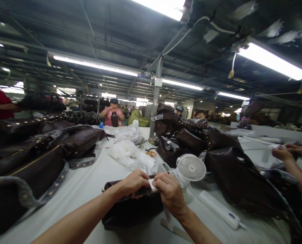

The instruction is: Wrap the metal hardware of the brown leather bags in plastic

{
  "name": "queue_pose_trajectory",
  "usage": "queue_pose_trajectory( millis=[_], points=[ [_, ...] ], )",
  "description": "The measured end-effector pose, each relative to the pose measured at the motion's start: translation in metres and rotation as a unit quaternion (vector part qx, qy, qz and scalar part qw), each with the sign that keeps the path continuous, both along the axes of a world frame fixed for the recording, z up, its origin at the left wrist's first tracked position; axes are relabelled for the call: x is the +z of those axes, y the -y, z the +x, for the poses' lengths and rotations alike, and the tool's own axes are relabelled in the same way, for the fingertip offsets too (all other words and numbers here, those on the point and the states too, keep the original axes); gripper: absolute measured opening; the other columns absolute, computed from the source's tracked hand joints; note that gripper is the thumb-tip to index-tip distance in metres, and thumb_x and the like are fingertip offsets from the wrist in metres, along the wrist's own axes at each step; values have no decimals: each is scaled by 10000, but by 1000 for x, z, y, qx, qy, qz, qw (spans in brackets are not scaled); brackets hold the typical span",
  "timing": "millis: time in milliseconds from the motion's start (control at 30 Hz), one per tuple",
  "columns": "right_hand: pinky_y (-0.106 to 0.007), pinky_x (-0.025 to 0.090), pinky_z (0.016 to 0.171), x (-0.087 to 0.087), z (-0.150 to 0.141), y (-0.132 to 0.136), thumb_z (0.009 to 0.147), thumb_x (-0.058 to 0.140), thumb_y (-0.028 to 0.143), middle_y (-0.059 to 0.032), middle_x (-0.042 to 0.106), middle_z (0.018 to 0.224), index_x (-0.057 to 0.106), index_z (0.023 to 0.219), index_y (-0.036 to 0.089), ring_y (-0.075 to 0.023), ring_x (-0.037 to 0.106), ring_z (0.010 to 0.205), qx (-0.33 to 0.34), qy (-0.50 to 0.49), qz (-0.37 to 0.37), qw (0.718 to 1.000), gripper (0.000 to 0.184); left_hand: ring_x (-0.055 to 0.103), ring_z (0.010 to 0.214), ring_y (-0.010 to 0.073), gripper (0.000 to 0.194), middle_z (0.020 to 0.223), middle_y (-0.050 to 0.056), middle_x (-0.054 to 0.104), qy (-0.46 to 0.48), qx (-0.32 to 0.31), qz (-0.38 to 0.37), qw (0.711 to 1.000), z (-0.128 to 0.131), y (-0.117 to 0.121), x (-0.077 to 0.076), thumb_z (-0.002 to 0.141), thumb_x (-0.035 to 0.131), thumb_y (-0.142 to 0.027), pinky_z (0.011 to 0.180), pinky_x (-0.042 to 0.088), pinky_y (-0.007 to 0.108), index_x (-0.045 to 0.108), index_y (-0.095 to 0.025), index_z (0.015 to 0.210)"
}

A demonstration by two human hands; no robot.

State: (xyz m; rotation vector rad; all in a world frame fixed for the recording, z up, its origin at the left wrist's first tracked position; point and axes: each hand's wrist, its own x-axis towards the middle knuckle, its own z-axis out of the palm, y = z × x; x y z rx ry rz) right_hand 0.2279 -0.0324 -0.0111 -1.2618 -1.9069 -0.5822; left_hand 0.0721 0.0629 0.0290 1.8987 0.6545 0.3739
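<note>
A dark brown leather bag [133, 211] lies on the white-covered table in front of me. At its top edge, my right hand [170, 193] pinches a small white tag [153, 185] between thumb and fingers. Right beside it, my left hand [135, 183] has its fingers closed at the bag's upper edge, touching the tag's left side. What exactly the left fingertips grip is partly hidden.
Studded brown bags are piled at left [41, 166] and right [237, 179]. A white fan [191, 168] and a white power strip [219, 209] sit nearby. Plastic wrapping [125, 152] and orange-handled scissors [151, 153] lie ahead. A co-worker's hands [283, 152] are at right.
</note>
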Motion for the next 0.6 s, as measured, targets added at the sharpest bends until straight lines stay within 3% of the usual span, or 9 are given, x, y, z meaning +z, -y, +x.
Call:
queue_pose_trajectory(
  millis=[233, 433, 600],
  points=[
    [-335, 487, 828, -2, 6, 5, 984, 352, 163, -77, 676, 948, 671, 963, 198, -197, 605, 944, 30, 70, -32, 997, 322, 404, 456, 106, 162, 477, -45, 473, -20, -13, -36, 999, -1, -3, 2, 544, 541, -280, 426, 276, 222, 606, -149, 614],
    [-354, 522, 931, -11, 13, 4, 950, 403, 100, -101, 677, 1033, 622, 1138, 166, -204, 610, 1050, 100, 70, 39, 992, 295, 438, 444, 117, 240, 509, -44, 521, -29, -6, -78, 997, -4, -6, 2, 533, 575, -293, 419, 304, 229, 648, -156, 715],
    [-380, 524, 967, -16, 10, 4, 923, 414, 63, -123, 684, 1075, 609, 1186, 150, -215, 607, 1109, 104, 70, 55, 991, 339, 440, 527, 108, 207, 548, -44, 525, -3, 2, -82, 997, -2, -8, -3, 560, 639, -327, 489, 301, 223, 639, -151, 669]
  ],
)
